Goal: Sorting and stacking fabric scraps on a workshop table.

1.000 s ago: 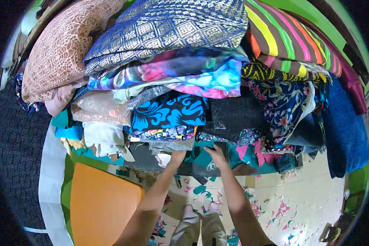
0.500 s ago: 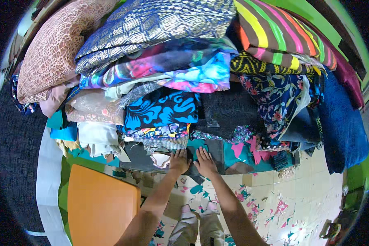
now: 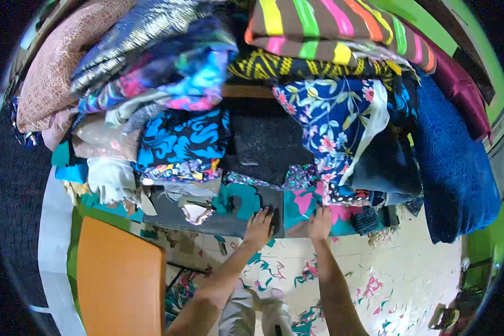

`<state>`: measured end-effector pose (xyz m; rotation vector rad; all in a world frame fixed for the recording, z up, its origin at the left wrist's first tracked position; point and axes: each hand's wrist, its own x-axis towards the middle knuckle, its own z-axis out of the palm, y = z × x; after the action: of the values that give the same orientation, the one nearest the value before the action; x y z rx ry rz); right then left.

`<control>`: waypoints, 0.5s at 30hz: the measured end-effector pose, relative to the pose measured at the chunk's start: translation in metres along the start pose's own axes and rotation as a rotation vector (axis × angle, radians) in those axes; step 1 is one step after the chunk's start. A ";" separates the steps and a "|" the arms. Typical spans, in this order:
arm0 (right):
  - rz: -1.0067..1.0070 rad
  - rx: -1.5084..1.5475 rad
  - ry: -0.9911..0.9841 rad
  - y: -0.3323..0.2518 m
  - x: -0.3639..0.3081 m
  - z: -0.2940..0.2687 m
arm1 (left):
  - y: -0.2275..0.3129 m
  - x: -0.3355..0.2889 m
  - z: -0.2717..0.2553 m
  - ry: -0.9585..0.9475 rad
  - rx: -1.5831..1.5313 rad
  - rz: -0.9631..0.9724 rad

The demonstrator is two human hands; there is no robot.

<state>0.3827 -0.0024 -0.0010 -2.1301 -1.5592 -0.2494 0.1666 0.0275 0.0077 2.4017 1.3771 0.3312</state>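
My left hand (image 3: 259,229) lies flat on the dark tabletop (image 3: 229,219), fingers stretched out, with nothing held. Just beyond it is a cut teal fabric piece (image 3: 246,200). To the right, my right hand (image 3: 320,224) rests at the table's front edge with its fingers reaching forward. Its fingertips touch the scraps there, beside a pink fabric scrap (image 3: 343,213) and a teal one (image 3: 297,219). A small white piece with a dark edge (image 3: 197,213) sits left of my left hand.
Folded fabrics pile up behind: blue-and-black patterned cloth (image 3: 182,137), navy floral cloth (image 3: 336,126), striped cloth (image 3: 325,25). Blue cloth (image 3: 459,168) hangs over the right side. An orange panel (image 3: 123,274) stands front left. Pink and teal scraps litter the tiled floor (image 3: 409,269).
My view has shifted right. My right hand has moved right, away from my left hand, onto the pink and teal scraps. More of the teal piece is uncovered, and the fabric piles have parted in the middle.
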 end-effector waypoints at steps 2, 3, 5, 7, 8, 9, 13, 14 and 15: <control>-0.068 -0.022 -0.032 0.008 0.005 0.002 | 0.007 0.002 0.013 0.018 -0.007 -0.017; -0.127 -0.038 -0.061 0.010 0.007 0.003 | 0.012 0.003 0.019 0.023 -0.013 -0.025; -0.212 -0.032 -0.071 0.018 0.014 0.009 | 0.020 0.007 0.027 0.005 -0.047 -0.015; -0.449 0.006 -0.071 0.025 0.022 0.021 | 0.031 0.010 0.037 0.027 -0.048 -0.023; -0.458 0.044 -0.169 0.023 0.024 0.020 | 0.035 0.010 0.041 0.044 -0.045 -0.024; -0.465 0.048 -0.171 0.017 0.028 0.028 | 0.036 0.010 0.044 0.047 -0.044 -0.032; -0.305 0.214 -0.112 0.000 0.043 0.050 | 0.046 0.014 0.045 0.197 0.024 0.032; -0.267 0.136 -0.039 -0.002 0.045 0.053 | 0.046 0.015 0.047 0.248 0.012 0.063; -0.270 0.141 -0.036 -0.003 0.046 0.055 | 0.045 0.017 0.047 0.252 0.017 0.061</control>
<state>0.3879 0.0640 -0.0284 -1.8259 -1.8283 -0.1854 0.2277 0.0121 -0.0161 2.4867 1.4148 0.6604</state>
